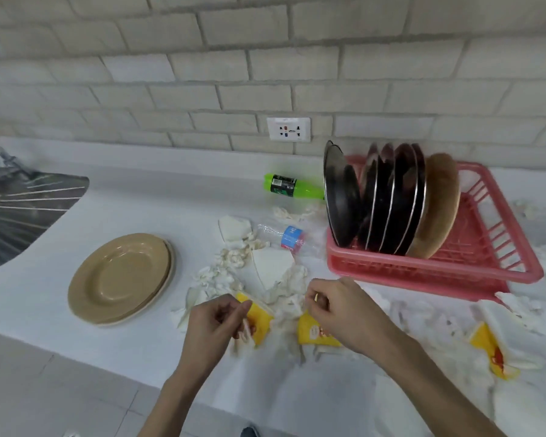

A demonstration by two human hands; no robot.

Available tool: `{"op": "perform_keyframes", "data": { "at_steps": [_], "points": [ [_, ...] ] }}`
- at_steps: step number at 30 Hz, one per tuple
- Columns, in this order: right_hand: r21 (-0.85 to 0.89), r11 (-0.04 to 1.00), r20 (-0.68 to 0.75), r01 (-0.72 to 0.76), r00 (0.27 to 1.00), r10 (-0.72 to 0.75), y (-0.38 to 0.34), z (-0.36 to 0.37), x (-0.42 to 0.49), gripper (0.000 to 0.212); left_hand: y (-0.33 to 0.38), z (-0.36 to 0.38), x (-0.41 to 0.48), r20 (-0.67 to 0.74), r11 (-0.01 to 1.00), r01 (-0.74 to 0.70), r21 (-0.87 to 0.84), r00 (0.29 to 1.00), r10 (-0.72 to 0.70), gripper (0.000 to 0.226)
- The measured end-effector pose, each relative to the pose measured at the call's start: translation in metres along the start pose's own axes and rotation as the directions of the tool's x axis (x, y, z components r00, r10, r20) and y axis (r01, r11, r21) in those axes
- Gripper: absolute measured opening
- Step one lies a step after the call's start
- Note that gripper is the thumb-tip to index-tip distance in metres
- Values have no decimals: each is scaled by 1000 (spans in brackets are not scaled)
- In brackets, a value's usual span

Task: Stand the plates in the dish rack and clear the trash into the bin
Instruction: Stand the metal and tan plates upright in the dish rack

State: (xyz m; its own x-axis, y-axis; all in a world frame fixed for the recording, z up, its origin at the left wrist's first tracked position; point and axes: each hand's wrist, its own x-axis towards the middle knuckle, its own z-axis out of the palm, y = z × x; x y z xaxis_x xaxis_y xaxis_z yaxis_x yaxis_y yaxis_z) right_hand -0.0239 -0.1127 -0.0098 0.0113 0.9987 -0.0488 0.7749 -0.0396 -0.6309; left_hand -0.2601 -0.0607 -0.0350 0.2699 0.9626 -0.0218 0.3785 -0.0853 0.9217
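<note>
Pinching a yellow wrapper [259,320] in our left hand [213,326] near the counter's [139,200] front edge, we curl the fingers of our right hand [341,305] — grip unclear. Dark plates [388,200] stand in the dish rack [423,272]; two tan plates [120,279] lie flat at the left — tissues [230,263] litter the middle.

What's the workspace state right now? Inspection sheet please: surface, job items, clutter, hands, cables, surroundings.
Surface: white counter, strewn with trash from the middle to the right.
Job's things: pink dish rack holds dark plates and one tan plate upright; tan plate stack lies flat at left; bin not in view.
Clutter: crumpled tissues, clear bottle and green bottle lying down, loose wrapper at right.
Hands: left hand pinches a yellow wrapper; right hand has fingers curled above a second wrapper, grip unclear.
Cables: nothing seen.
Surroundings: brick wall, wall socket, steel sink at left.
</note>
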Motion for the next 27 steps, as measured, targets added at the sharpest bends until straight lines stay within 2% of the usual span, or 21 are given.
{"op": "perform_keyframes", "data": {
  "at_steps": [3, 7, 10, 14, 18, 20, 23, 27],
  "points": [
    [-10, 998, 61, 54, 997, -54, -39, 32, 30, 18, -25, -54, 7, -66, 996, 69, 49, 996, -66, 47],
    [-26, 995, 140, 98, 986, -94, -88, 76, 69, 17, -58, -118, 15, -130, 987, 146, 67, 982, -137, 44],
    [-25, 992, 177, 123, 977, -117, -121, 107, 95, 14, -80, -162, 27, -157, 980, 167, 104, 976, -149, 35],
    [-6, 990, 222, 138, 966, -134, -155, 139, 123, 16, -118, -219, 57, -243, 960, 197, 200, 959, -146, 9],
    [7, 993, 235, 114, 965, -112, -169, 159, 138, 17, -156, -270, 91, -414, 902, 276, 333, 902, -123, 13],
    [-5, 996, 260, 89, 962, -84, -171, 164, 140, 17, -169, -288, 104, -467, 874, 341, 347, 871, -154, 21],
    [-14, 999, 261, 36, 965, -31, -171, 167, 142, 18, -181, -303, 120, -433, 818, 426, 386, 867, -247, 41],
    [1, 1000, 246, -16, 969, 16, -170, 169, 143, 20, -186, -320, 134, -345, 803, 461, 378, 875, -340, 42]
  ]
}}
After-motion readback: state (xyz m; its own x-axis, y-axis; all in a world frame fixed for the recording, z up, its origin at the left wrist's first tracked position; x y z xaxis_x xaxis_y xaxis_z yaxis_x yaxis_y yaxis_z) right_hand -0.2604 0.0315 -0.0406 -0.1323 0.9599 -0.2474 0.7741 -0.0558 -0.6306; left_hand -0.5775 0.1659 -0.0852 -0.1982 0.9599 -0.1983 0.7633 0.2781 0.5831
